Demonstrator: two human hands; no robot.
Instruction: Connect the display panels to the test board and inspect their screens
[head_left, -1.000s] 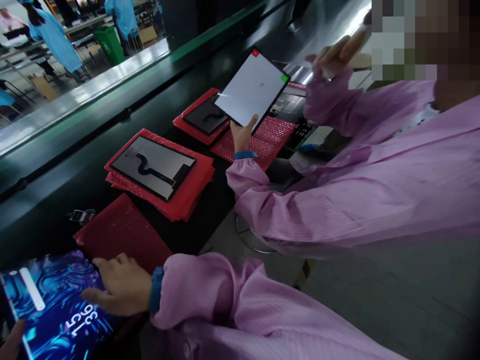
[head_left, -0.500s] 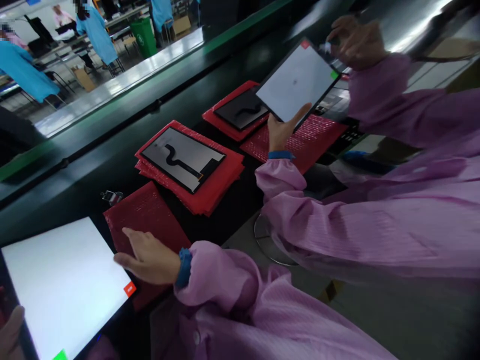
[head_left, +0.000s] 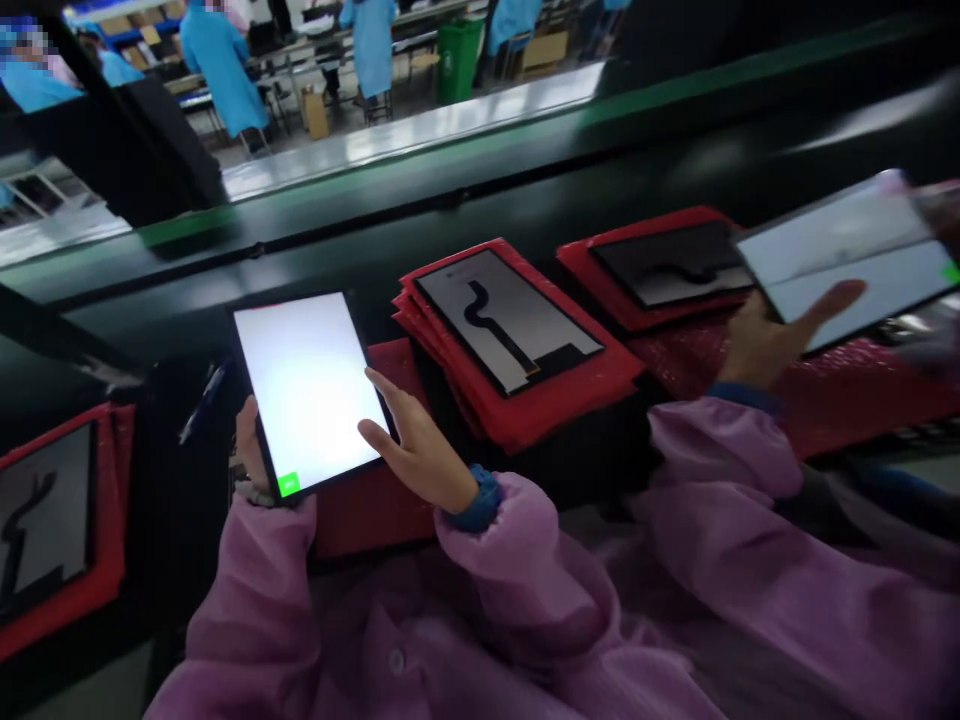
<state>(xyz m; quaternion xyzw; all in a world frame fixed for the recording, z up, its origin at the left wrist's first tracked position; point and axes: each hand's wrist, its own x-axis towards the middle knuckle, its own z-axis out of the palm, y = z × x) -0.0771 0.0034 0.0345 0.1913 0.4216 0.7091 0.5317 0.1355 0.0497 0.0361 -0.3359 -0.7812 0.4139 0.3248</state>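
Note:
A lit white screen panel (head_left: 311,390) with a green mark in its lower left corner is held up in front of me. My left hand (head_left: 252,448) grips its left edge, the fingers partly hidden behind it. At the right edge is my right hand (head_left: 424,450), thumb over the lit face and fingers stretched along the side. Below the panel lies a red bubble bag (head_left: 375,515). Just right of it, a dark-framed panel (head_left: 499,320) with a black ribbon cable rests on stacked red bags (head_left: 525,425).
At the right, a co-worker's hand (head_left: 761,340) holds another lit panel (head_left: 847,260). Red bags (head_left: 622,300) with a panel lie behind it. Another panel (head_left: 52,510) on red bags is at the far left, beside a pen (head_left: 202,403). A long rail runs behind.
The view has swung left, so things appear further right. The lit panel in my hands now shows whole and more upright. My left hand and sleeve have come further into view.

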